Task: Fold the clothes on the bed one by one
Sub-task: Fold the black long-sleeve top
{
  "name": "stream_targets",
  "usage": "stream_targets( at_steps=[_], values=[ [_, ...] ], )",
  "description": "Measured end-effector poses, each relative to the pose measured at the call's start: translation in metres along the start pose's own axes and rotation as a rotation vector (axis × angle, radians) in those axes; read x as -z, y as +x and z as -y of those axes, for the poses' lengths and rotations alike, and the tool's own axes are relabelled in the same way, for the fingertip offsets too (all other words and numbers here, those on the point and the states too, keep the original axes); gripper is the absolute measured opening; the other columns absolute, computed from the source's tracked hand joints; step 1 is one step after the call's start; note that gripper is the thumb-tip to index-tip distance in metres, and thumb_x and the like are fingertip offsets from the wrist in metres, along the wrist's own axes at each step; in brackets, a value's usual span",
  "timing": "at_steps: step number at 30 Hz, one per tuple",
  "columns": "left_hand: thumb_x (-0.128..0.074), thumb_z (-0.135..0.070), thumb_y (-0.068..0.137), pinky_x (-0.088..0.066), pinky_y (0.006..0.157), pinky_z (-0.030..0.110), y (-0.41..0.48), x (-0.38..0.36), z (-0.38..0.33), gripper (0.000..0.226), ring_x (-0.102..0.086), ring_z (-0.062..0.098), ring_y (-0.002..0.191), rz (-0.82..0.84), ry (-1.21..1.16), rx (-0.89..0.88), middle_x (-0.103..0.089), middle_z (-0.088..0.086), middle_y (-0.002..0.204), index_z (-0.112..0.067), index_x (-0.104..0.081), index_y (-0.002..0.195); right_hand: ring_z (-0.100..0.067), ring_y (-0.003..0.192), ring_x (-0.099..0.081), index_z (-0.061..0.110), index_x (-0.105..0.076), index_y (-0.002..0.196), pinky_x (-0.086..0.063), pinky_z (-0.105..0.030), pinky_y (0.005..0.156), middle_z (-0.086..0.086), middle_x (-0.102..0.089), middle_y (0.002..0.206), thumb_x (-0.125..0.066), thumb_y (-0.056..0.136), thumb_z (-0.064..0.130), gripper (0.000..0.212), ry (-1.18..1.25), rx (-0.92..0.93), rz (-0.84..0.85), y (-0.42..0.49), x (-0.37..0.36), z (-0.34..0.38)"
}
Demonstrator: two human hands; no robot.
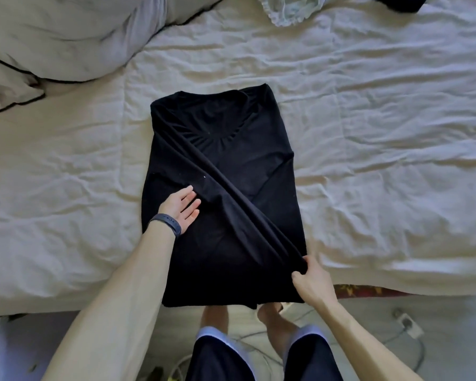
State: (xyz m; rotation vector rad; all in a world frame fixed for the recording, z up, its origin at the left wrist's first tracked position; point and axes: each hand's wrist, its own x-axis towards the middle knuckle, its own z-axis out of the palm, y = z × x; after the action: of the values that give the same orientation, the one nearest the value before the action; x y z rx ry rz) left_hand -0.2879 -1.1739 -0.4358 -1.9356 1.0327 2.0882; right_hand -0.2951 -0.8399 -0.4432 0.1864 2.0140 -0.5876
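Observation:
A black shirt (231, 166) lies on the white bed sheet (382, 133), collar at the far end, both sides folded in so that it forms a long rectangle. Its hem hangs over the bed's near edge. My left hand (183, 207), with a dark band on the wrist, lies with straight fingers on the shirt's left half. My right hand (311, 281) pinches the end of a folded strip of cloth that runs diagonally across the shirt from the collar to the lower right corner.
A grey pillow (66, 37) and rumpled duvet fill the far left. A pale green garment (289, 9) and a dark garment (401, 2) lie at the far edge. Cables and a plug (407, 323) lie on the floor near my feet.

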Motion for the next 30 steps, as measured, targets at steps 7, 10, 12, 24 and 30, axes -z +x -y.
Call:
stream_targets(
  at_steps=[7, 10, 12, 24, 30],
  values=[
    [-0.062, -0.027, 0.097, -0.047, 0.09, 0.035, 0.021, 0.013, -0.031, 0.034, -0.059, 0.021, 0.118, 0.002, -0.065, -0.007, -0.059, 0.004, 0.136, -0.016, -0.056, 0.129, -0.036, 0.123, -0.045, 0.011, -0.049, 0.136, -0.039, -0.046, 0.1, -0.015, -0.05, 0.137, -0.061, 0.083, 0.017, 0.055, -0.31, 0.088, -0.381, -0.008, -0.018, 0.054],
    [-0.064, -0.031, 0.096, -0.048, 0.086, 0.033, 0.034, 0.017, -0.047, 0.033, -0.061, 0.018, 0.106, -0.014, -0.172, 0.0, -0.061, 0.005, 0.134, -0.017, -0.061, 0.125, -0.028, 0.132, -0.04, 0.014, -0.046, 0.143, -0.037, -0.041, 0.107, -0.007, -0.047, 0.144, -0.06, 0.09, 0.024, 0.055, -0.294, 0.285, -0.362, 0.008, -0.028, 0.125],
    [-0.067, -0.034, 0.093, -0.049, 0.076, 0.03, 0.042, 0.02, -0.055, 0.023, -0.063, 0.015, 0.091, -0.043, -0.242, 0.019, -0.063, 0.001, 0.12, -0.021, -0.064, 0.112, -0.024, 0.135, -0.039, 0.013, -0.044, 0.146, -0.038, -0.035, 0.107, -0.004, -0.046, 0.147, -0.06, 0.094, 0.027, 0.055, -0.234, 0.368, -0.306, 0.026, -0.038, 0.176],
    [-0.06, -0.044, 0.097, -0.02, 0.035, 0.017, 0.078, 0.063, -0.074, 0.026, -0.034, 0.005, 0.046, 0.11, -0.499, 0.176, -0.06, -0.002, 0.087, -0.023, -0.067, 0.111, -0.016, 0.109, -0.055, 0.019, -0.051, 0.131, -0.043, -0.03, 0.088, 0.004, -0.059, 0.119, -0.06, 0.088, 0.069, 0.067, -0.23, 0.501, -0.197, 0.136, -0.09, 0.433],
    [-0.071, -0.032, 0.091, -0.031, 0.041, 0.019, 0.08, 0.064, -0.076, 0.017, -0.046, 0.007, 0.048, -0.064, -0.495, 0.161, -0.062, 0.003, 0.108, -0.017, -0.066, 0.099, -0.022, 0.086, -0.062, 0.013, -0.069, 0.108, -0.047, -0.03, 0.066, 0.002, -0.062, 0.085, -0.062, 0.096, 0.028, 0.02, -0.149, 0.327, -0.161, 0.171, -0.087, 0.485]
  ],
)
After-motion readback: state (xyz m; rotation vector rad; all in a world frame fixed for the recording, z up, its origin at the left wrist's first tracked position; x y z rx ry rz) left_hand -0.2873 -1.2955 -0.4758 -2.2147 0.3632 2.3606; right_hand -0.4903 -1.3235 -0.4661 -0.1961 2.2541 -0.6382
